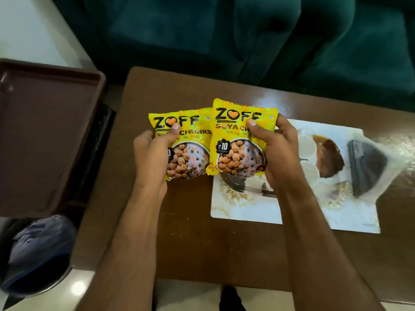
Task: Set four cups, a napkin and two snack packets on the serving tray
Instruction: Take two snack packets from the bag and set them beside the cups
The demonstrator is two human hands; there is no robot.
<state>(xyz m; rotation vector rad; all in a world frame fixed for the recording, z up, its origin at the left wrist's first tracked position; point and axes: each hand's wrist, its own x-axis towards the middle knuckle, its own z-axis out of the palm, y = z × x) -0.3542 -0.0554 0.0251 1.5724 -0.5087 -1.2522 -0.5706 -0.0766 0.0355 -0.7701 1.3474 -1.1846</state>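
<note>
Two yellow snack packets printed with soya chunks are held above the brown table (190,243). My left hand (155,158) grips the left packet (190,160) by its left side, thumb on the front. My right hand (274,153) grips the right packet (235,149) by its right side. The right packet overlaps the left one's edge. The dark brown serving tray (45,135) sits to the left of the table, with nothing visible in it. No cups show as separate items.
A printed white mat (247,207) lies on the table under my right hand. On it rests a clear plastic bag (368,162) holding something dark. A green sofa (247,37) stands behind the table. A round bin (38,254) with blue cloth sits at lower left.
</note>
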